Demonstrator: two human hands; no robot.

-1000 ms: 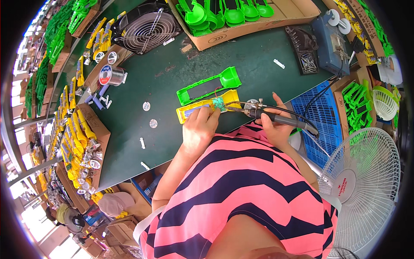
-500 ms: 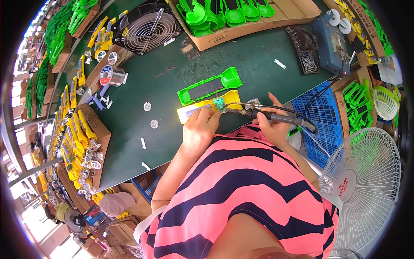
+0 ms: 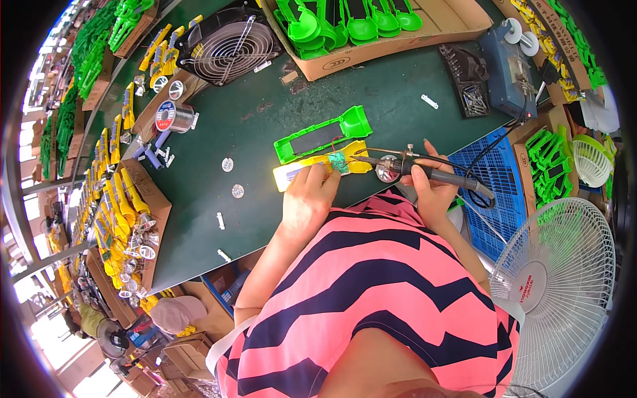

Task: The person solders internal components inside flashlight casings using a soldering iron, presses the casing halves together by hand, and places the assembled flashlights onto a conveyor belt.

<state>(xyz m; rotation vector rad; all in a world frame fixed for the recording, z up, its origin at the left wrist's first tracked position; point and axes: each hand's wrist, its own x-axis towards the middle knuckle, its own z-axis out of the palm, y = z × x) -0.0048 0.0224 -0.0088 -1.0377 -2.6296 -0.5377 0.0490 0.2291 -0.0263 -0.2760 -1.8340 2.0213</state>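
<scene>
On the green workbench lies a yellow flashlight housing [image 3: 358, 164] with a small green circuit board [image 3: 339, 162] and wires in it. My left hand [image 3: 310, 194] is closed on this housing, pressing it to the bench; the fingertips are partly hidden. A soldering iron [image 3: 424, 172] with a black handle and a solder-feed tube is gripped in my right hand [image 3: 430, 184]. Its tip points left over the housing's right end, and whether it touches cannot be told. A round silver reflector [image 3: 386, 170] sits under the iron. Just behind lies a green housing half [image 3: 322, 134], joined by thin wires.
A cardboard box [image 3: 371, 58] of green housings stands at the back, beside a black fan [image 3: 232, 50]. A solder spool [image 3: 174, 117] sits left, near boxed yellow flashlights [image 3: 119, 222]. A blue soldering station [image 3: 509, 69] and screw tray [image 3: 466, 83] are back right; a white fan [image 3: 564, 285] stands right.
My right hand has moved the soldering iron slightly right and up, away from the circuit board, uncovering the reflector. My left hand stays on the yellow housing.
</scene>
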